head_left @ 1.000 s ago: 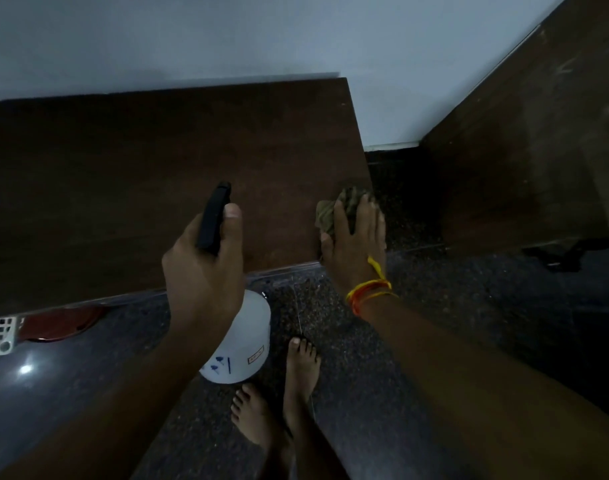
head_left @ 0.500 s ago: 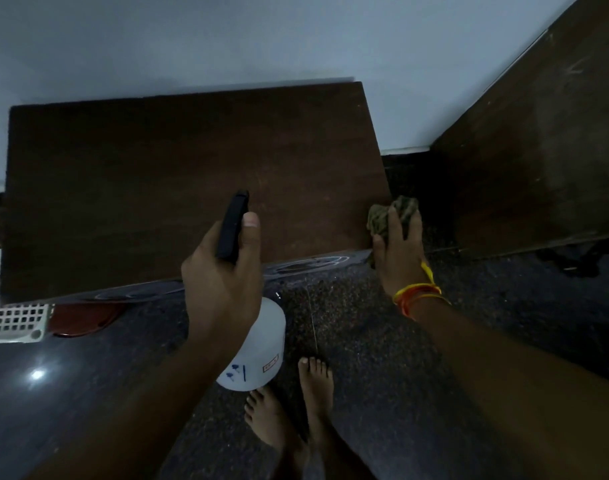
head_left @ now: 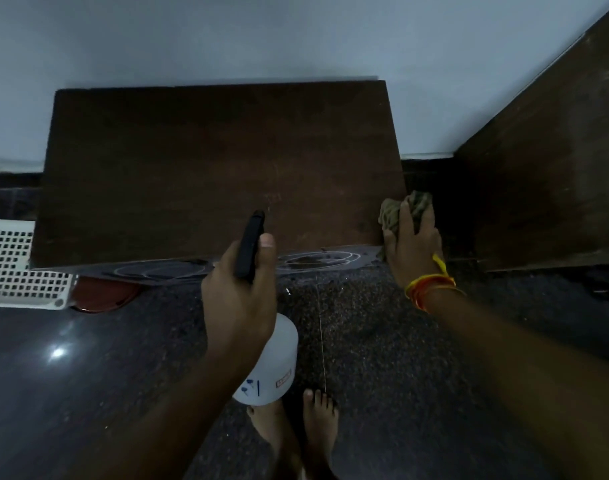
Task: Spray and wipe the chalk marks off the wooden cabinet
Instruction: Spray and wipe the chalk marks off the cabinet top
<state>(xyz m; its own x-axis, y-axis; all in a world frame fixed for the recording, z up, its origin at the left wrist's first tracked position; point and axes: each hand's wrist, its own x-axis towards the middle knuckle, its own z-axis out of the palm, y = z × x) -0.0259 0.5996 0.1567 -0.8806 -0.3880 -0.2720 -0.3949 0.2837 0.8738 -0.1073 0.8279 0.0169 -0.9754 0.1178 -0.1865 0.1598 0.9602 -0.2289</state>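
Nearest me, bare feet [head_left: 296,431] stand on the dark speckled floor [head_left: 382,358], and just above them my left hand [head_left: 240,299] has its grip wrapped round the white spray bottle [head_left: 272,368], thumb up by the black trigger head [head_left: 249,245]. Further out, my right hand [head_left: 412,247], orange threads [head_left: 429,289] at the wrist, grasps the bunched green cloth [head_left: 395,213] at the right front corner of the wooden cabinet [head_left: 220,168]. White chalk marks [head_left: 317,261] loop along its front face, a white perforated basket [head_left: 15,265] sits left, the pale wall [head_left: 261,36] behind.

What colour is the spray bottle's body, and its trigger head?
The spray bottle has a white body with a black trigger head, seen in the head view.
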